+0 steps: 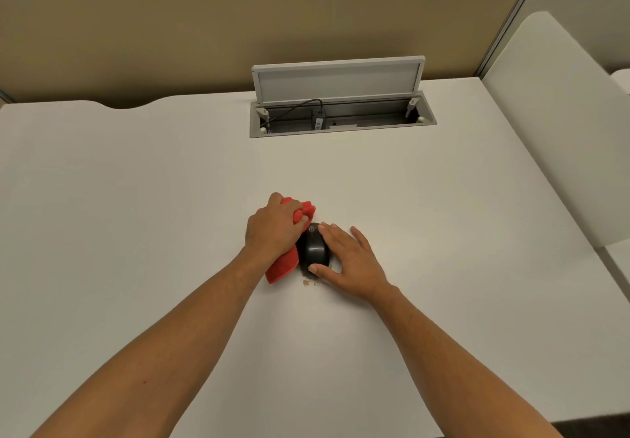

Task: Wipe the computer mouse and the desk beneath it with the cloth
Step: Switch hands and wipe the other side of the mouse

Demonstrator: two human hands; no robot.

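A black computer mouse (314, 249) rests on the white desk (136, 199) near its middle. My right hand (347, 263) grips the mouse from the right, thumb at its near end and fingers along its far side. My left hand (274, 228) is closed on a red cloth (283, 267) and presses it against the mouse's left side. Part of the cloth sticks out beyond the fingers and part trails toward me. A small brown stain (308, 282) marks the desk just in front of the mouse.
An open cable hatch (341, 113) with a raised lid, a cable and a plug inside sits at the back of the desk. A beige partition (170, 35) stands behind it. A white divider panel (552, 124) borders the right side.
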